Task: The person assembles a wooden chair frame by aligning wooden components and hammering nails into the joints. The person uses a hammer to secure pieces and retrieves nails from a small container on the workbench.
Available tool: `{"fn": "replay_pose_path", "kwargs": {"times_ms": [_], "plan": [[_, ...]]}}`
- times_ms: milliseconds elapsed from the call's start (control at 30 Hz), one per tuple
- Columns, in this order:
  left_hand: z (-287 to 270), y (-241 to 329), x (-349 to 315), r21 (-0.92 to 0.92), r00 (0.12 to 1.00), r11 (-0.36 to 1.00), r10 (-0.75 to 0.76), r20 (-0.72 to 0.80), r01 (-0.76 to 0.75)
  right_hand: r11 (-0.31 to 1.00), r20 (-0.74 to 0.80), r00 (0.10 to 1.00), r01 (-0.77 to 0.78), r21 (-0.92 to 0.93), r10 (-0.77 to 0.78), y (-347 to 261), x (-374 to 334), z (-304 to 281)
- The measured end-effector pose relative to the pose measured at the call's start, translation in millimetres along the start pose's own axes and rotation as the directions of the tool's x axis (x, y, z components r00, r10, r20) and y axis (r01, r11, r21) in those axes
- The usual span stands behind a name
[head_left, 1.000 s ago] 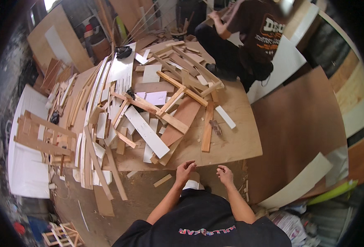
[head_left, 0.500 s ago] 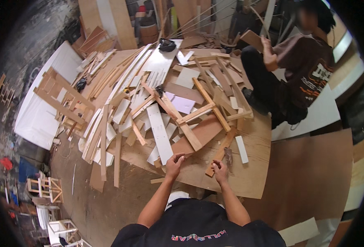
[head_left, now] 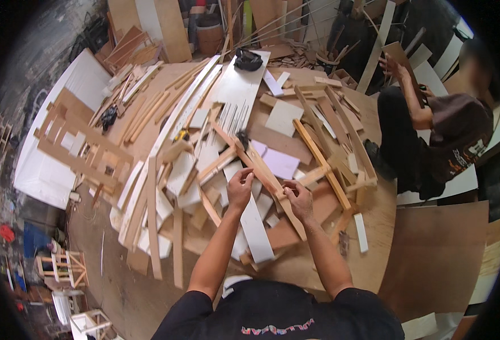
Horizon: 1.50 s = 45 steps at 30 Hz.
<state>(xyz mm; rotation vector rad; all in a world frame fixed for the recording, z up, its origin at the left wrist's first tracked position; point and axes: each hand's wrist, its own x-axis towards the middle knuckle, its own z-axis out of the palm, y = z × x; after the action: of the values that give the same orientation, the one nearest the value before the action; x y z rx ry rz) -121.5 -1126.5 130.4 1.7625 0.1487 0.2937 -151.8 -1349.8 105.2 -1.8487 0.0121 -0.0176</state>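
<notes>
At centre frame, over the scrap heap, left hand (head_left: 240, 190) and right hand (head_left: 298, 199) both pinch a long wooden strip (head_left: 261, 173) lying diagonally across the white board (head_left: 254, 224)

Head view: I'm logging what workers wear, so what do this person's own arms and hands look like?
Both forearms are bare, with no gloves, watch or rings visible on the left hand or right hand. Short black sleeves belong to a black T-shirt with small lettering.
</notes>
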Motion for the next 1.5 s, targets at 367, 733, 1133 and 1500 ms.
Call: {"fn": "replay_pose_path", "kwargs": {"times_ms": [367, 733, 1133, 1500], "plan": [[35, -113, 349, 0.51, 0.939, 0.797, 0.203, 0.279, -0.324, 0.949, -0.01, 0.977, 0.202, -0.241, -0.211, -76, 303, 106], [75, -192, 381, 0.628, 0.893, 0.635, 0.328, 0.308, -0.45, 0.708, 0.071, 0.981, 0.179, -0.683, -0.18, 9, 623, 184], [68, -201, 376, 0.674, 0.867, 0.55, 0.371, 0.333, -0.494, 0.696, -0.207, 0.816, 0.294, -0.655, -0.539, 29, 666, 191], [62, -175, 388, 0.784, 0.863, 0.365, 0.146, 0.484, -0.502, 0.744, -0.275, 0.741, 0.425, -0.516, -0.613, -32, 494, 107]]}}
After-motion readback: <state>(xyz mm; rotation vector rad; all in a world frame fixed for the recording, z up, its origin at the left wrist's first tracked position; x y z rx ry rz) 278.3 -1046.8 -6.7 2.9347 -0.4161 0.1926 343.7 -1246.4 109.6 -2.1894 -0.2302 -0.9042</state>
